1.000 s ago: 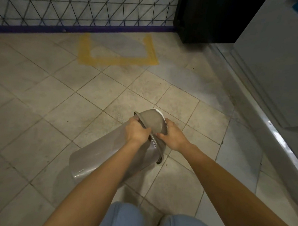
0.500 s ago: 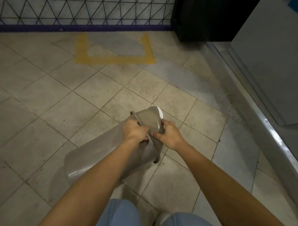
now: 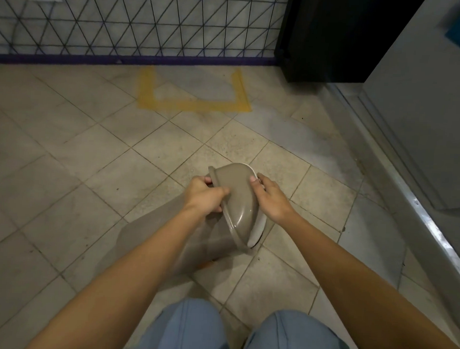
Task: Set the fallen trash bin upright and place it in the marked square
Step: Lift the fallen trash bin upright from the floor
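A grey-brown plastic trash bin with a domed lid is tilted over the tiled floor, lid end raised and pointing away from me, its blurred body slanting down toward my knees. My left hand grips the rim on the bin's left side. On the right side of the lid, my right hand holds on with the thumb on top. The marked square, outlined in yellow tape, lies on the floor farther ahead, against the wall.
A wall with a black triangle pattern and purple skirting runs behind the square. A black cabinet stands at the back right. A grey unit with a metal sill lines the right side. My knees are below.
Both hands have lifted the lid end of the bin, so the bin stands steeper than before; its base has swung in toward my knees.
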A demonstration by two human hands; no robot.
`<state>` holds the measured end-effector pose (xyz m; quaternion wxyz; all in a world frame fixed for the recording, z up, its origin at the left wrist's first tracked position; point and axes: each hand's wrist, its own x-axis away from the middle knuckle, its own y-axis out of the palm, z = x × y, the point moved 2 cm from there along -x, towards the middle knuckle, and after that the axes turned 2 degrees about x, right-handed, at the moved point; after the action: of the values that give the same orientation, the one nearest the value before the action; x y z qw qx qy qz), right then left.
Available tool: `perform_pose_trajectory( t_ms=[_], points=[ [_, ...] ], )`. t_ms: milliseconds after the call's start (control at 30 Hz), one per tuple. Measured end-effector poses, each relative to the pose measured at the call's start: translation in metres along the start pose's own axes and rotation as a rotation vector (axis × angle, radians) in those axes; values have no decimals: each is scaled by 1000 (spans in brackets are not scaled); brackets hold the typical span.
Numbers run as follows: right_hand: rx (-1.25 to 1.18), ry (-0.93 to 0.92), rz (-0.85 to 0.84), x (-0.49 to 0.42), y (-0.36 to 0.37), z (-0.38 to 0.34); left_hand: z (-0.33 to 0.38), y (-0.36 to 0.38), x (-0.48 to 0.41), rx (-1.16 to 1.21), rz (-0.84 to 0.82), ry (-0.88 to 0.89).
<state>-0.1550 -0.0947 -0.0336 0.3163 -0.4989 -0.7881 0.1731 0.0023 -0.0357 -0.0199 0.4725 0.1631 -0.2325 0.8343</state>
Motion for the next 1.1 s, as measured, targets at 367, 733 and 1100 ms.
perform_pose_trajectory(
  t_ms=[367, 733, 1100],
  points=[
    [-136, 192, 83, -1, -23, 1, 27, -42, 1, 297, -103, 28],
    [-492, 440, -184, 14, -7, 7, 20, -72, -2, 350, -139, 55],
    [-465, 307, -217, 20, -19, -12, 9, -92, -8, 172, -59, 111]
  ],
)
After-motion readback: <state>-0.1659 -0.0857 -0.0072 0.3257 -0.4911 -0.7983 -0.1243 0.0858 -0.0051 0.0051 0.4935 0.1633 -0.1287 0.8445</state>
